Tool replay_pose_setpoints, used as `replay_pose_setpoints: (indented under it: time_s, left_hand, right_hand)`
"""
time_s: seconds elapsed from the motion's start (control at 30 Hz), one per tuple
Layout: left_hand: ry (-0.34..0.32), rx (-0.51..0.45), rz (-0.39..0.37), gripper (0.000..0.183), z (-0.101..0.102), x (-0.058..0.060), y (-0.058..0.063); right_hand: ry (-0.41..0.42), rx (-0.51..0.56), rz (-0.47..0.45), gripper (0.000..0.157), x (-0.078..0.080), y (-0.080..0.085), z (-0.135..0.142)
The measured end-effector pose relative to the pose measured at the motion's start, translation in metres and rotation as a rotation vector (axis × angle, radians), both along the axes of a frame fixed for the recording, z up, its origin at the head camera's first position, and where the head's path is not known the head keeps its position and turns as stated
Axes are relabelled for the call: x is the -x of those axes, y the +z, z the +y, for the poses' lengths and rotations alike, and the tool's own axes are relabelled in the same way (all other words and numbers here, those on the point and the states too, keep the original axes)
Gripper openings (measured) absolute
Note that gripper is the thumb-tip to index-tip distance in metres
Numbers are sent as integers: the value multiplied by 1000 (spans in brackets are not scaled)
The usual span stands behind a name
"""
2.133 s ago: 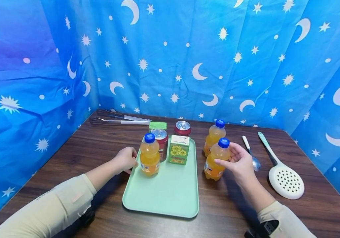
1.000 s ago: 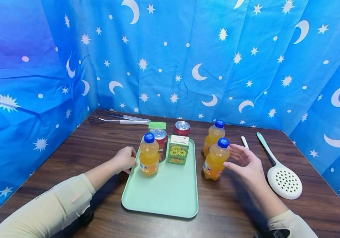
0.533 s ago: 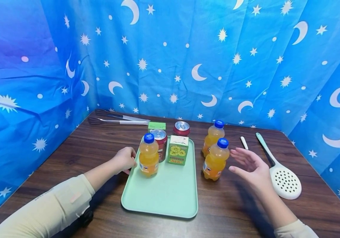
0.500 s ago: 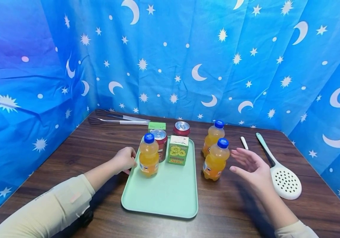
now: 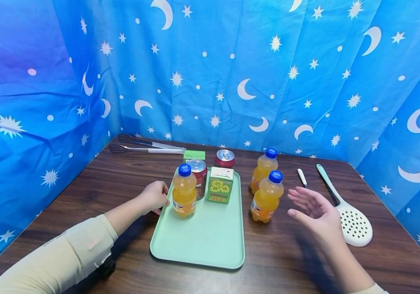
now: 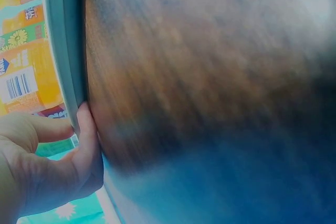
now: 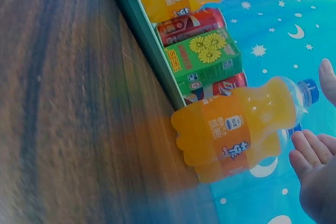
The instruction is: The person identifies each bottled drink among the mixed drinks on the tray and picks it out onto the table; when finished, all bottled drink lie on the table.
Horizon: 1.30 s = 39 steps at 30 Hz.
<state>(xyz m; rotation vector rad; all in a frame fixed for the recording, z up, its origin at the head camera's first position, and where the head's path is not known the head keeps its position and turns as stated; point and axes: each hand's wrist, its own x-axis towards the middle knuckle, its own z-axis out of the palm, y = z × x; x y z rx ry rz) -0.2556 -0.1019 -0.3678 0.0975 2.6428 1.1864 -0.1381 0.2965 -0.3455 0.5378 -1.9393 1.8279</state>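
My left hand [image 5: 154,197] pinches the left rim of a pale green tray [image 5: 202,245] between thumb and fingers; the left wrist view shows this grip close up. On the tray stand an orange soda bottle [image 5: 184,198] with a blue cap, a red can [image 5: 200,181] partly behind it, and a green drink carton [image 5: 220,188] printed with yellow flowers. Just right of the tray, a second orange soda bottle [image 5: 266,200] stands upright on the table, a third bottle [image 5: 265,168] behind it. My right hand [image 5: 320,212] is apart from the nearer bottle, fingers spread and holding nothing.
Behind the tray are another red can [image 5: 225,158] and a green box [image 5: 194,155]. Long utensils [image 5: 165,150] with dark heads lie at the back left. To the right lie a white-handled spoon [image 5: 302,177], mostly hidden, and a white skimmer [image 5: 356,226]. A blue curtain [image 5: 210,73] encloses the table.
My right hand has let go of the nearer orange soda bottle and drawn away to the right, its fingers opening. The bottle stays standing. My left hand keeps its hold on the tray.
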Motion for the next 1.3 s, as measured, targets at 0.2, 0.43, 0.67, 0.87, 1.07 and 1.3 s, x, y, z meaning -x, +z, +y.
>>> replay_pose_setpoints:
  time_s: [0.2,0.43,0.67,0.87,1.07,1.3]
  left_hand:
    - [2,4,4,25,1,0,0]
    - [7,-1,-2,25,0,0,-1]
    - [4,-1,-5,25,0,1,-2]
    - [1,9,0,26,1,-1,1]
    - [4,17,1,26,1,-2,3]
    - [2,10,0,25,1,-2,2]
  right_hand:
    - [27,-14,18,52,-5,1,-4]
    - [41,-44,21,51,-12,2,-9]
    - [77,-40,14,50,-13,2,-12]
    - [83,-63,-13,51,-15,3,-17]
    - [57,-113,-64,53,-17,4,-22]
    - [130,-103,-19,55,-18,5,-27]
